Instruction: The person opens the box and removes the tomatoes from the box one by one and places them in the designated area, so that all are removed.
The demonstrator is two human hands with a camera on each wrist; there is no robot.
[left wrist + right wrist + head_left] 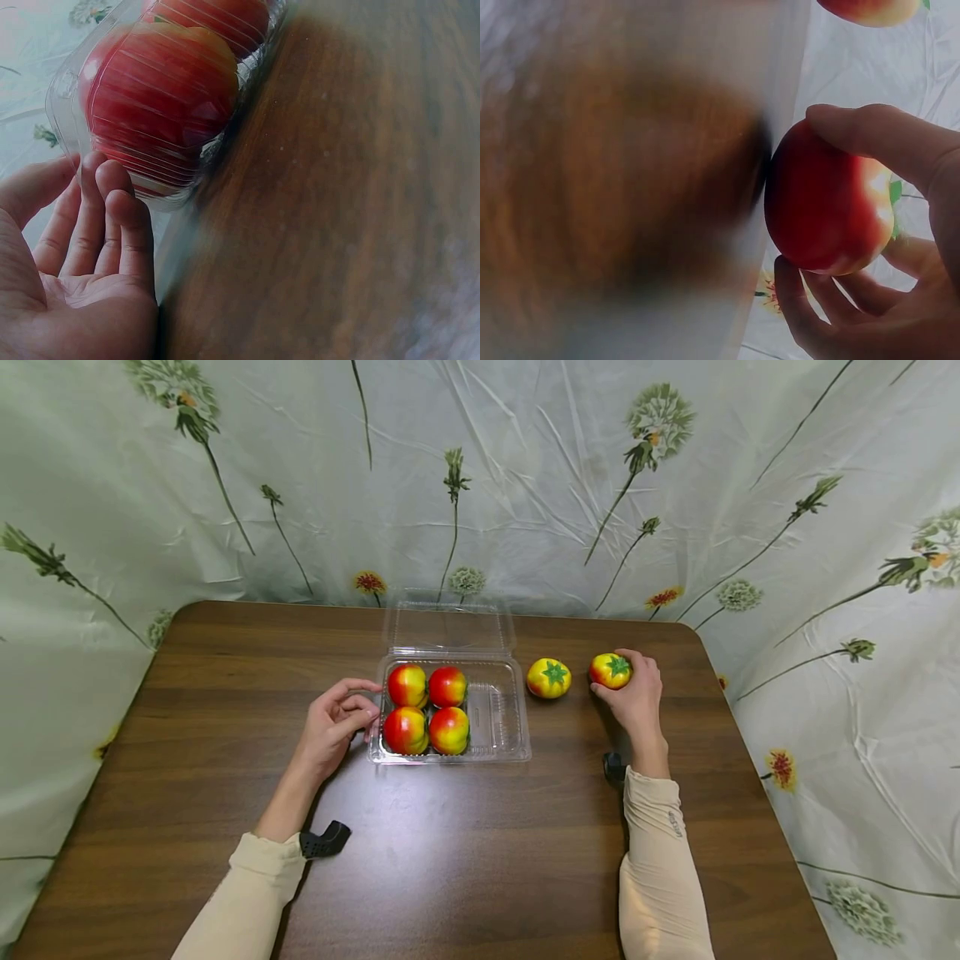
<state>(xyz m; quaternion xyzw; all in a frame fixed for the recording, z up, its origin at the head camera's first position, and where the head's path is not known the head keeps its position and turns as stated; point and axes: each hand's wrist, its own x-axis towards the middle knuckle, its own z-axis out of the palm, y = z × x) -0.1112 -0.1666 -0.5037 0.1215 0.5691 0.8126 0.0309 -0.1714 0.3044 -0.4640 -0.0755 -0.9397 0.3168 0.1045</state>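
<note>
Two fruits [549, 678] are right of the container [497, 714] holding four.

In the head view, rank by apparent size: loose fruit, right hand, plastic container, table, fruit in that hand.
Largest to smallest:
1. Table
2. Plastic container
3. Right hand
4. Held fruit and loose fruit: they look too alike to rank.

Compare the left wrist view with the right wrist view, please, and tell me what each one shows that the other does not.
Only the left wrist view shows the left hand, its fingertips at the side of the clear container, with a red fruit and part of a second fruit inside.

Only the right wrist view shows the right hand, gripping a red-and-yellow fruit, with part of another fruit at the top edge.

Both share the brown tabletop and the pale patterned cloth.
</note>
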